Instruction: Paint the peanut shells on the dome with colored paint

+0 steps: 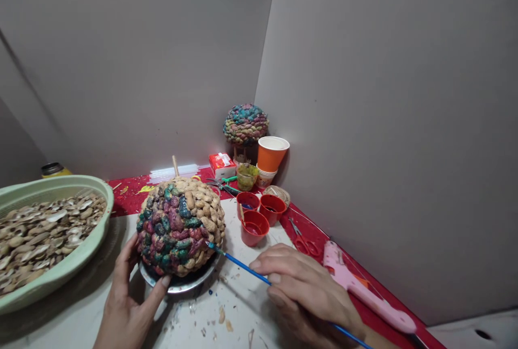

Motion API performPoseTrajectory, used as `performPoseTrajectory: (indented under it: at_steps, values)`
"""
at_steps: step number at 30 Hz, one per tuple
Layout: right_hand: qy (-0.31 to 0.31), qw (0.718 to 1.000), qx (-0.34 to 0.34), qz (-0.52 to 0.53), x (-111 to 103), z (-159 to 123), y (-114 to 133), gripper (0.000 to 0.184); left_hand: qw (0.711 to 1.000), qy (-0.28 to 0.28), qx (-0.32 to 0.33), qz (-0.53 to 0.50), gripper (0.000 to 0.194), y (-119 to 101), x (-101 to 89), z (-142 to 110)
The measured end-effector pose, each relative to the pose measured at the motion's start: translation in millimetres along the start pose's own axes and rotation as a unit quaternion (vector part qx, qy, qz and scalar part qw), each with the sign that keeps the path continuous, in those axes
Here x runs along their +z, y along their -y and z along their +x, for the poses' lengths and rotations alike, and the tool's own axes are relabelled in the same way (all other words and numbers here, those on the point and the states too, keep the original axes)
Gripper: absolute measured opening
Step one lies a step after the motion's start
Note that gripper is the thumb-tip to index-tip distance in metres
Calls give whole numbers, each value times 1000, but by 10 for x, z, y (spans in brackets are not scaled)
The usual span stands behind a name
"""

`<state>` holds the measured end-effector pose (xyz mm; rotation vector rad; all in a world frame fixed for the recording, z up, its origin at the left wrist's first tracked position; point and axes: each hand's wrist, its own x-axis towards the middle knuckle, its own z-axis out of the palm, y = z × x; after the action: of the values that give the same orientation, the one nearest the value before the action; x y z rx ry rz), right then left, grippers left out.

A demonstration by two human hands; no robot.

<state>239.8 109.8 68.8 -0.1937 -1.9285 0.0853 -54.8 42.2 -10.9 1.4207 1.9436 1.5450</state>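
Right hand (309, 284): grip closed round blue brush (243, 265) | left hand (128, 303): grip spread wide, touching peanut ball (182, 225)

**Hidden and Cropped Parts around the Peanut-Shell Ball**

The underside of the peanut-shell ball (182, 230) is concealed in a metal bowl (190, 287), whose far rim the ball covers. Fingertips of the left hand (128, 300) disappear behind the ball; both wrists meet the lower edge. The right hand (311, 289) masks the middle of the paintbrush (243, 266), and the frame crops its rear end. The green basin (108, 211) is cut off at left, partly obscuring a yellow jar (56, 170). An orange cup (271, 156) overlaps the second ball (245, 122). Print on the red box (220, 163) is illegible. The cord of the pink glue gun (366, 293) leaves the view below.
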Motion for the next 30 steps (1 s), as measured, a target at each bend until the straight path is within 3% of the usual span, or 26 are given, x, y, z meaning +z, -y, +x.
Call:
performPoseTrajectory:
  at_steps: [16,21,25,30]
  values:
    - [33,998,-24,-39,-21,53,39,12,1000,5,5,4,88,24,-22,-17]
    - [34,999,-18,-9,-76,81,62,13,1000,6,0,4,89,10,-9,-5]
    - [-2,1000,19,25,-34,47,54,13,1000,-1,-2,-6,88,-10,7,-6]
    - [-99,984,126,74,157,-126,-14,12,1000,-8,-2,-4,91,-4,0,-18]
